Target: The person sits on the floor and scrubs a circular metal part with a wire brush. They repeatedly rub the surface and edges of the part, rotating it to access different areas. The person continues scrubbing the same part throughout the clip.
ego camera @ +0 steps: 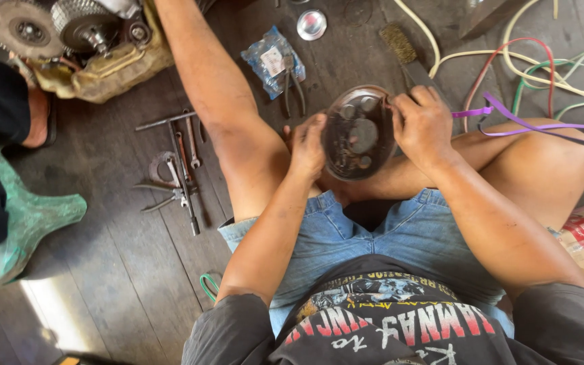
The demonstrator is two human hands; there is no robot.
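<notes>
I had the round metal part point(359, 133) upright over my lap, between both hands. My left hand point(307, 145) gripped its left rim; my right hand point(422, 125) closed on the right rim, fingers at the top edge. Pliers point(293, 82) lay just beyond on the floor point(123, 270), wrenches point(180, 169) to the left.
</notes>
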